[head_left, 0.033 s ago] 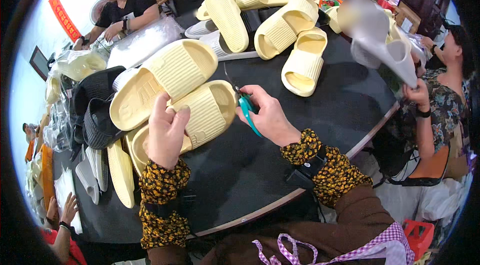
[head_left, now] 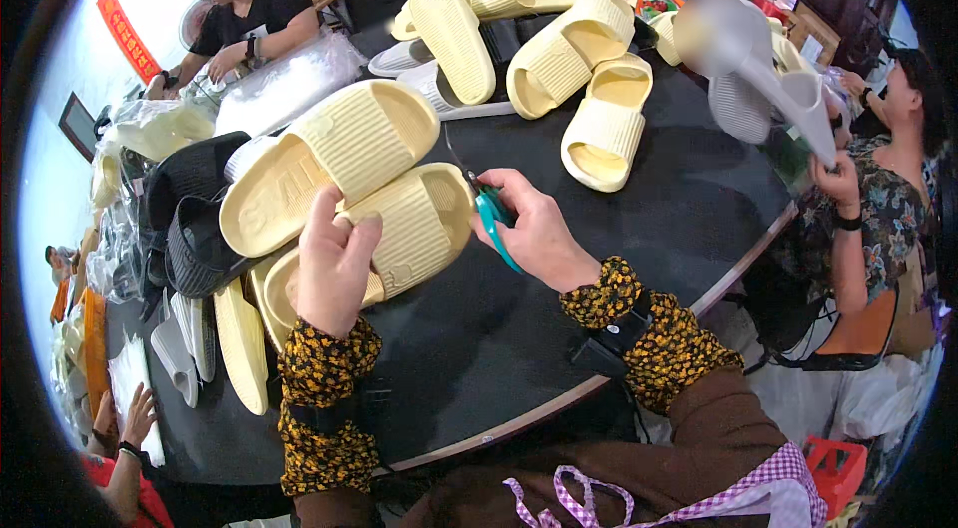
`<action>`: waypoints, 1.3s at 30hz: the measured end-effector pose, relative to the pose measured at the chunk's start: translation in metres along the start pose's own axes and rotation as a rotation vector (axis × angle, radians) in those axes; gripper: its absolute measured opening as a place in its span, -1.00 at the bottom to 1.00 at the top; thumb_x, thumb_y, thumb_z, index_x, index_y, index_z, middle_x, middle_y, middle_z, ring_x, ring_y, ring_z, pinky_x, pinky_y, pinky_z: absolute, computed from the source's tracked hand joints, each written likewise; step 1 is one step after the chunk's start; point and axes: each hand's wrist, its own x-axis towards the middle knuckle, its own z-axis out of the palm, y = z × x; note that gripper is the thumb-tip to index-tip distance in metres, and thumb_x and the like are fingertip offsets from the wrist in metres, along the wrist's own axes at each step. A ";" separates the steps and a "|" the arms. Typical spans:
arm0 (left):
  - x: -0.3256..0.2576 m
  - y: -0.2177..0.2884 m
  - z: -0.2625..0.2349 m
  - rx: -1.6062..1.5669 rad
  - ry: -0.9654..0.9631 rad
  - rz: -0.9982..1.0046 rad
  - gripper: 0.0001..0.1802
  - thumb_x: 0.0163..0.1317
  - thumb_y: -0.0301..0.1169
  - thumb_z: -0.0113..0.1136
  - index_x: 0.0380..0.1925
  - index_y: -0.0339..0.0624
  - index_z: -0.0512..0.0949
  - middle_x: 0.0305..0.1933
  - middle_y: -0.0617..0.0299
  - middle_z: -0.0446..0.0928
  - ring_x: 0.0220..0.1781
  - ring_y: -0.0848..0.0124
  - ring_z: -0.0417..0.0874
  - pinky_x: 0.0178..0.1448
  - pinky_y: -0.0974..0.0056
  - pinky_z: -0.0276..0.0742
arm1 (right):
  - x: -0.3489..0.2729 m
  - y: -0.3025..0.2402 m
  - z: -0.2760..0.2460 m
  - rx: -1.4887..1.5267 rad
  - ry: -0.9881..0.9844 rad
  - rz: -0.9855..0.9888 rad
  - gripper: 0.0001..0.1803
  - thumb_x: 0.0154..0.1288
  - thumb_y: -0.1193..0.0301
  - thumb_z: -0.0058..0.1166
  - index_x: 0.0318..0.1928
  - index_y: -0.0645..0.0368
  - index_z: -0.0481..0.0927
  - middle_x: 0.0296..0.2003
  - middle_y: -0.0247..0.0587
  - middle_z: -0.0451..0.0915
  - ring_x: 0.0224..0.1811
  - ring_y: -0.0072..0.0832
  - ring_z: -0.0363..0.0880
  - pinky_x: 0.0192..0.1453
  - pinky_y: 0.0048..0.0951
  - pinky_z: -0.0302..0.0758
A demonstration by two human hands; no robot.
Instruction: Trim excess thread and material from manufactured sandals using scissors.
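Raised letters are visible on the footbed of the upper yellow slipper [head_left: 364, 144], and the red banner [head_left: 128, 32] on the wall carries printed characters. Your left hand [head_left: 335, 268] grasps this slipper and the lower yellow slipper [head_left: 414, 241] where they meet, over the table [head_left: 479, 368]. Your right hand [head_left: 539, 231] has its fingers closed around teal-handled scissors [head_left: 489, 214], beside the lower slipper's toe.

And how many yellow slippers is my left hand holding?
2 in your left hand: the upper slipper and, just below it, the lower slipper, nearer your right hand. Another may be hidden behind.
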 end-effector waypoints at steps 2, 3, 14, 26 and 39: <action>-0.001 -0.005 0.002 0.044 -0.010 0.006 -0.61 0.24 -0.52 0.01 0.06 -0.37 0.25 -0.52 0.20 0.52 -0.51 0.62 0.45 -0.45 0.49 0.33 | -0.001 -0.003 -0.002 -0.018 -0.003 -0.030 -0.57 0.11 0.47 0.18 -0.01 0.30 0.37 -0.40 -0.23 0.53 -0.39 -0.64 0.47 -0.27 -0.54 0.45; -0.001 -0.010 0.003 0.032 -0.025 0.015 -0.61 0.23 -0.53 0.01 0.06 -0.36 0.26 -0.51 0.19 0.52 -0.51 0.62 0.46 -0.44 0.49 0.34 | -0.004 -0.006 -0.004 -0.081 -0.016 -0.012 -0.56 0.10 0.47 0.17 -0.01 0.30 0.36 -0.39 -0.18 0.53 -0.39 -0.60 0.49 -0.27 -0.52 0.45; -0.002 -0.012 0.013 0.144 -0.103 -0.008 -0.66 0.24 -0.54 0.01 0.03 -0.32 0.31 -0.51 0.19 0.54 -0.52 0.64 0.49 -0.46 0.49 0.35 | -0.005 -0.006 -0.005 -0.142 -0.074 0.071 -0.54 0.08 0.48 0.16 0.00 0.30 0.34 -0.41 -0.07 0.55 -0.43 -0.49 0.53 -0.29 -0.45 0.48; -0.002 -0.014 0.014 0.195 -0.102 -0.007 -0.65 0.23 -0.49 0.05 0.01 -0.30 0.32 -0.59 0.24 0.50 -0.58 0.66 0.42 -0.51 0.49 0.27 | -0.004 -0.004 -0.005 -0.087 -0.070 0.089 -0.54 0.07 0.45 0.17 -0.01 0.30 0.37 -0.38 -0.13 0.53 -0.37 -0.54 0.50 -0.23 -0.46 0.46; -0.001 -0.011 0.016 0.189 -0.141 -0.017 -0.68 0.24 -0.53 0.02 -0.01 -0.33 0.33 -0.58 0.24 0.50 -0.57 0.67 0.44 -0.53 0.48 0.29 | -0.001 0.003 -0.005 -0.041 -0.045 0.094 -0.54 0.11 0.45 0.17 0.00 0.35 0.36 -0.39 -0.20 0.52 -0.36 -0.62 0.46 -0.26 -0.52 0.45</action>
